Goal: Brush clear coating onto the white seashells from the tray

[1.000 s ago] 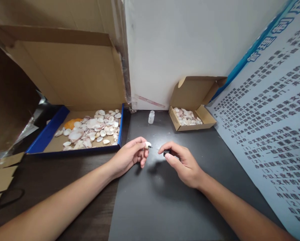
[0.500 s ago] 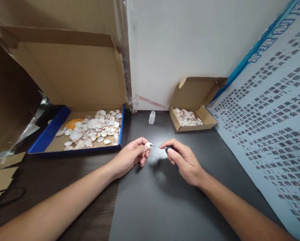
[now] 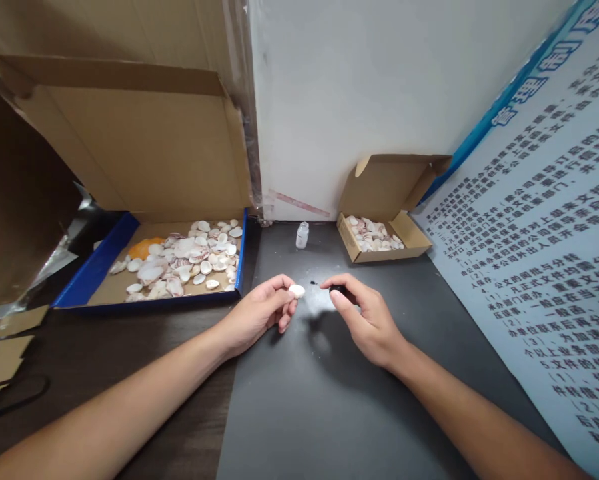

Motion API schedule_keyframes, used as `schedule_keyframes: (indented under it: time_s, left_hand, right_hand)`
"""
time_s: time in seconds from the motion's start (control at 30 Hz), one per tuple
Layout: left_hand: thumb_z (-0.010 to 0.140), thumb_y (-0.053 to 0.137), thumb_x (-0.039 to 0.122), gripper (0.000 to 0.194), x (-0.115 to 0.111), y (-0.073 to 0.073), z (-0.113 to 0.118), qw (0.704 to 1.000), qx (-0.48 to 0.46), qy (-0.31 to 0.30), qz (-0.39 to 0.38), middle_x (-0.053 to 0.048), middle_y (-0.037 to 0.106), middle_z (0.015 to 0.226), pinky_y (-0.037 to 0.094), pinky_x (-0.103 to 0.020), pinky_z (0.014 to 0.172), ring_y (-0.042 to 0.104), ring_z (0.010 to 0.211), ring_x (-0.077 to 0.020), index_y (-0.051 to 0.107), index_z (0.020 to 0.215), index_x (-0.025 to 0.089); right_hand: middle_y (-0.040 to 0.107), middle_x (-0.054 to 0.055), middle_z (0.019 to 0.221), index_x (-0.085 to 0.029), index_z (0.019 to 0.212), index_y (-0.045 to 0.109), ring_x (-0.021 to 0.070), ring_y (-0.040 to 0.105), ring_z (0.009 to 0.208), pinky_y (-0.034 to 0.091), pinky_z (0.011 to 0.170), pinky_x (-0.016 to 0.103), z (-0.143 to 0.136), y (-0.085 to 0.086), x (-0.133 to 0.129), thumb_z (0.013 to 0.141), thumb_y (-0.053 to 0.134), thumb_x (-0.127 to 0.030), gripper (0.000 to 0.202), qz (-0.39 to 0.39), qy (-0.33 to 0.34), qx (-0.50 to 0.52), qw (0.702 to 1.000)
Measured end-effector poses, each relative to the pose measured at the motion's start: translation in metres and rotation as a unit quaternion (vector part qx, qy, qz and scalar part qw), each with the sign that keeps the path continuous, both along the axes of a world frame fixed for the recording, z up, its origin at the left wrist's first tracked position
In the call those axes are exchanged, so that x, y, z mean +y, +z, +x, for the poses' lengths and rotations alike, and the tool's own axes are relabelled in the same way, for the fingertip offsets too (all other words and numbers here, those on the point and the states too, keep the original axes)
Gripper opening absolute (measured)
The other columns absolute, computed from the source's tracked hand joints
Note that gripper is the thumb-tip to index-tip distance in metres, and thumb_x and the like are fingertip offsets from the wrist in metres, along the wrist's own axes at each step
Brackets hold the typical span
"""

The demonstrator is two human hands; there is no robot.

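Between the thumb and fingertips of my left hand point(image 3: 272, 303) is a small white seashell point(image 3: 297, 291), held above the dark mat. My right hand point(image 3: 362, 317) pinches a small brush by its black cap-like handle point(image 3: 336, 289). Its thin stem barely shows, while the dark tip point(image 3: 313, 283) points left towards the shell, a short gap away. Beyond both hands stands a little white-and-clear bottle point(image 3: 302, 235), upright and without a lid.
On the left, an open blue-edged cardboard box point(image 3: 87, 277) holds many shells and an orange piece. A smaller open cardboard box point(image 3: 392, 255) of shells stands at the back right. A white wall point(image 3: 354, 87) rises behind, and a printed poster point(image 3: 544, 253) borders the right.
The brush tip has come away from the shell, moving slightly right and up. My left hand keeps its hold on the shell, nearly still. The view has shifted a little.
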State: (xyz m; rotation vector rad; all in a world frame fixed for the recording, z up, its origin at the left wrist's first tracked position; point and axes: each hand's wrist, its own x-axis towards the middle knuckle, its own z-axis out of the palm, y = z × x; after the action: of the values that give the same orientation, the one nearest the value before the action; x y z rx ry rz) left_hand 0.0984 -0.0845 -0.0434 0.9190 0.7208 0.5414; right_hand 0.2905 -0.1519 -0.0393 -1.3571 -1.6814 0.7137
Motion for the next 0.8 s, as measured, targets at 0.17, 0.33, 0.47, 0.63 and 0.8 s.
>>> schedule_keyframes:
  time_s: [0.17, 0.33, 0.47, 0.63, 0.8]
  left_hand:
    - [0.083, 0.064, 0.030, 0.018, 0.0002, -0.0013, -0.0001, 1.000, -0.006, 0.000, 0.003, 0.004, 0.052, 0.066, 0.037, -0.017, 0.047, 0.043, 0.048, -0.0049, 0.052, 0.082, 0.017]
    - [0.083, 0.064, 0.032, 0.020, -0.0001, -0.0017, -0.0004, 1.000, -0.005, 0.000, 0.008, 0.004, 0.052, 0.066, 0.037, -0.017, 0.047, 0.043, 0.048, -0.0046, 0.051, 0.083, 0.017]
    - [0.083, 0.064, 0.031, 0.019, -0.0002, -0.0011, -0.0004, 1.000, -0.003, -0.003, 0.009, 0.004, 0.052, 0.066, 0.037, -0.017, 0.048, 0.042, 0.048, -0.0046, 0.051, 0.084, 0.017]
    - [0.083, 0.065, 0.034, 0.021, -0.0003, -0.0013, -0.0001, 1.000, 0.004, -0.005, 0.020, 0.005, 0.050, 0.066, 0.037, -0.018, 0.048, 0.041, 0.048, -0.0044, 0.052, 0.083, 0.017]
    - [0.082, 0.066, 0.038, 0.024, -0.0001, -0.0043, -0.0001, 0.999, 0.013, -0.017, 0.047, 0.006, 0.049, 0.065, 0.037, -0.018, 0.049, 0.042, 0.048, -0.0050, 0.051, 0.083, 0.018]
  right_hand:
    - [0.055, 0.000, 0.074, -0.020, 0.103, 0.060, 0.0143, 0.051, 0.065, 0.040, 0.064, 0.026, 0.0008, 0.0010, -0.0001, 0.099, 0.041, -0.031, 0.023, 0.005, 0.008, -0.017, 1.000]
    - [0.052, -0.002, 0.069, -0.021, 0.105, 0.059, 0.0136, 0.049, 0.061, 0.039, 0.060, 0.025, 0.0002, 0.0017, -0.0008, 0.100, 0.037, -0.031, 0.025, 0.000, 0.022, 0.000, 1.000]
    - [0.060, 0.002, 0.080, -0.020, 0.102, 0.060, 0.0140, 0.053, 0.066, 0.041, 0.062, 0.025, -0.0010, 0.0015, -0.0010, 0.098, 0.043, -0.029, 0.020, 0.015, 0.014, -0.025, 0.999]
    - [0.055, -0.001, 0.069, -0.020, 0.104, 0.059, 0.0135, 0.050, 0.059, 0.040, 0.058, 0.025, 0.0002, 0.0007, -0.0010, 0.100, 0.038, -0.032, 0.025, 0.009, 0.022, -0.006, 1.000]
    - [0.061, 0.002, 0.082, -0.020, 0.103, 0.060, 0.0145, 0.054, 0.068, 0.042, 0.063, 0.026, 0.0003, 0.0007, -0.0017, 0.098, 0.043, -0.030, 0.021, 0.020, 0.010, -0.024, 0.999]
